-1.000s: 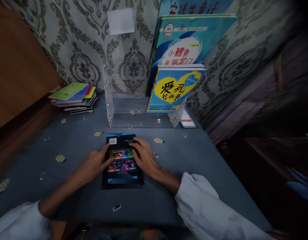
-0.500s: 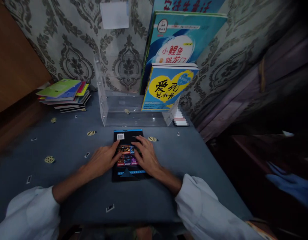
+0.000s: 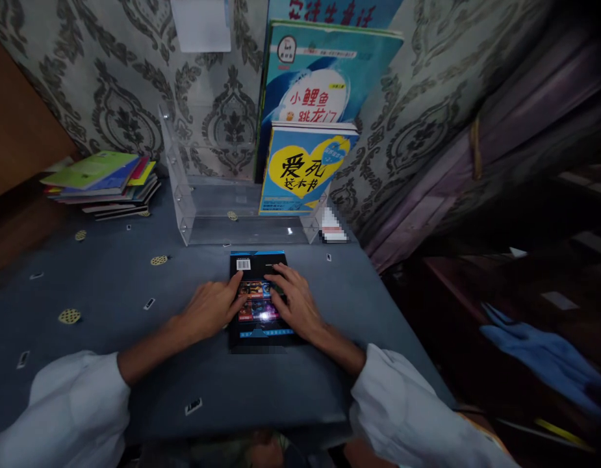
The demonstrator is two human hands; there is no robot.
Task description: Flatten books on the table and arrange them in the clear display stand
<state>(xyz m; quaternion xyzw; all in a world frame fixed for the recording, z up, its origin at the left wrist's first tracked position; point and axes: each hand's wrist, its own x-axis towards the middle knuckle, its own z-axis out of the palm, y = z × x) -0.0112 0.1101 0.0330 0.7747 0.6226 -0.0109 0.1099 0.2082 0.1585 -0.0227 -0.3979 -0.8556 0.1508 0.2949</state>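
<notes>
Black book (image 3: 259, 311), one, under two hands (image 3: 213, 308) (image 3: 299, 305)

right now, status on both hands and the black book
Left hand on book's left side, right hand on its right. Black book flat on table, barcode up. Clear rack just beyond.

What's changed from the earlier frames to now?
The black book has slid right on the tablecloth, slightly nearer the clear stand, with the left hand and right hand. Both stay on it; nothing newly grasped or released. The stand, its books and the book stack at left stay put. Camera shifted too.
</notes>
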